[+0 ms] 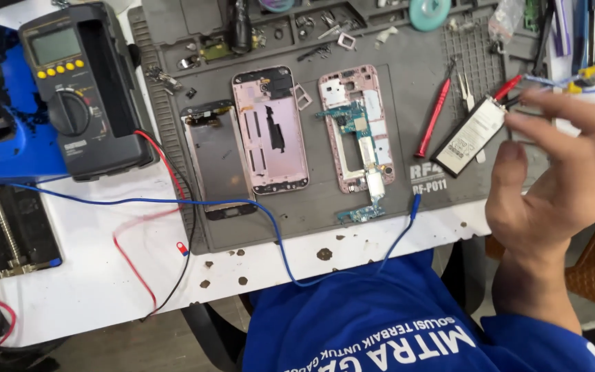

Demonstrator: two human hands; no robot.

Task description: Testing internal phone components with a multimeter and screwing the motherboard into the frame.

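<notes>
Right there, the right hand (pixel 559 179) hovered by the phone battery (pixel 471 135)
Fingers loosely spread, holding nothing, fingertips just beside the battery on the grey mat (pixel 394 200), near a red tool (pixel 434 117); left hand out of view; multimeter (pixel 80 89) sat far left

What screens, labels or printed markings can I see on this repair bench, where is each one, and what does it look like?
Multimeter: far left, dark grey box, grey-green rectangular screen, yellow buttons, round dial.
Battery: right on the mat, by the right hand, black slab with a white printed label.
Phone screen panel: left on the mat, dark glossy rectangle, unlit.
Work mat: grey, pale block lettering near its front edge.
Shirt: bottom, blue with white lettering.
</notes>
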